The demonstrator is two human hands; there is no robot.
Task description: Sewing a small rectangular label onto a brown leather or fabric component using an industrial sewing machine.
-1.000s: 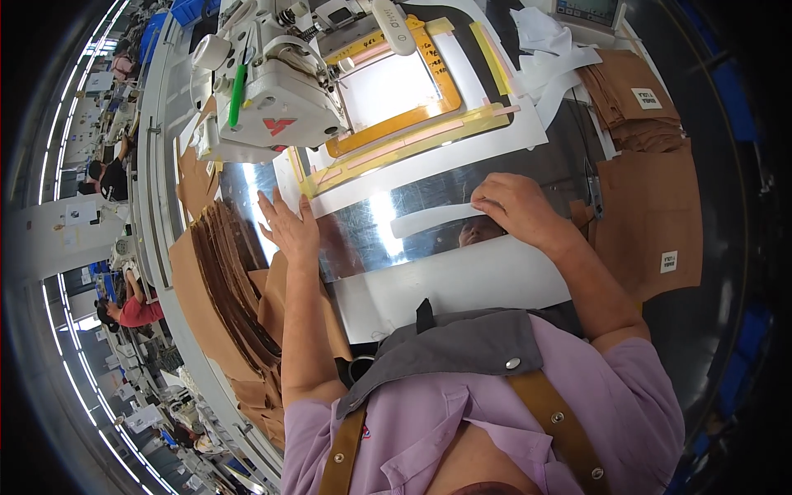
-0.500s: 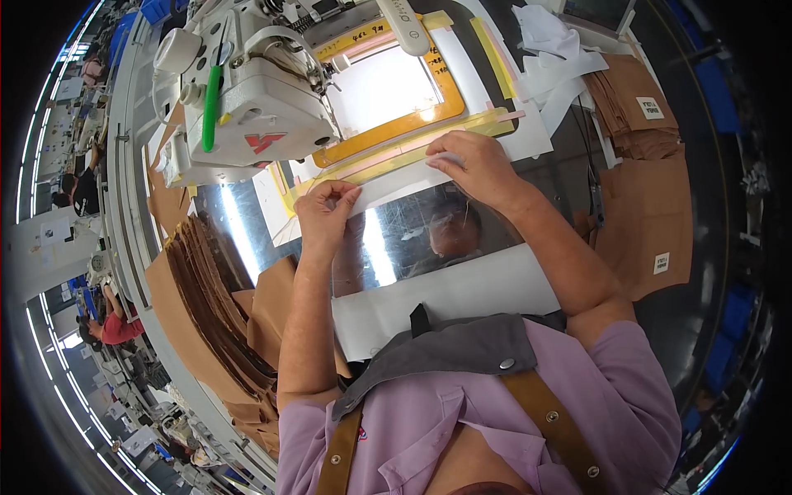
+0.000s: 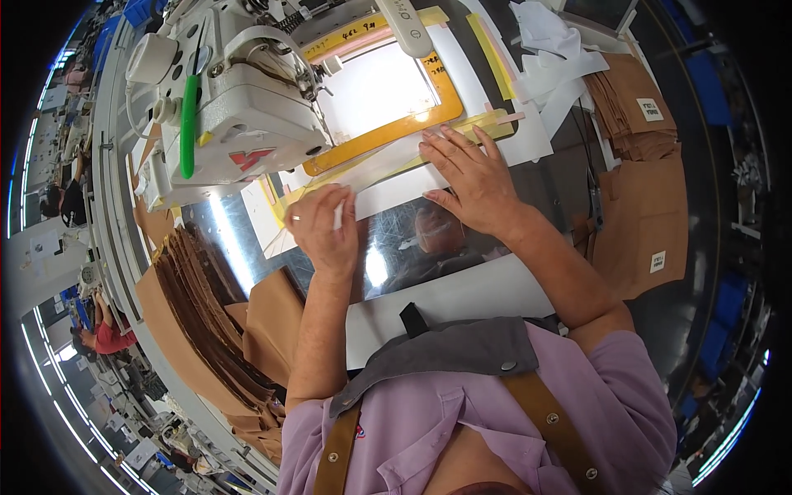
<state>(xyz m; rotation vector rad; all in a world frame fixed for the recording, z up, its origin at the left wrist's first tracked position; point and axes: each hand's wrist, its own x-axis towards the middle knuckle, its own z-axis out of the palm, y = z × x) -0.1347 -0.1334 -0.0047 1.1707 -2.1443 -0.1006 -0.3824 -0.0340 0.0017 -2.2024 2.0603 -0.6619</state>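
Observation:
My left hand (image 3: 322,227) has its fingers closed on the left end of a white strip (image 3: 379,163) along the front of a white template board (image 3: 394,191) with yellow tape. My right hand (image 3: 470,177) is open, fingertips spread and resting on the strip's right part. Just beyond lies an orange rectangular frame (image 3: 371,142) around a white panel, beside the white sewing machine head (image 3: 223,107) with its green-handled tool (image 3: 188,128).
Layered brown pieces (image 3: 181,322) stand at the left; brown stacks (image 3: 635,214) lie at the right, below crumpled white scraps (image 3: 544,37). A steel plate (image 3: 396,247) spans the area before me. A worker in red (image 3: 111,338) sits far left.
Both hands have moved forward onto the template with the strip. My right hand has gone from pinching to spread fingers; my left has gone from spread to closed on the strip.

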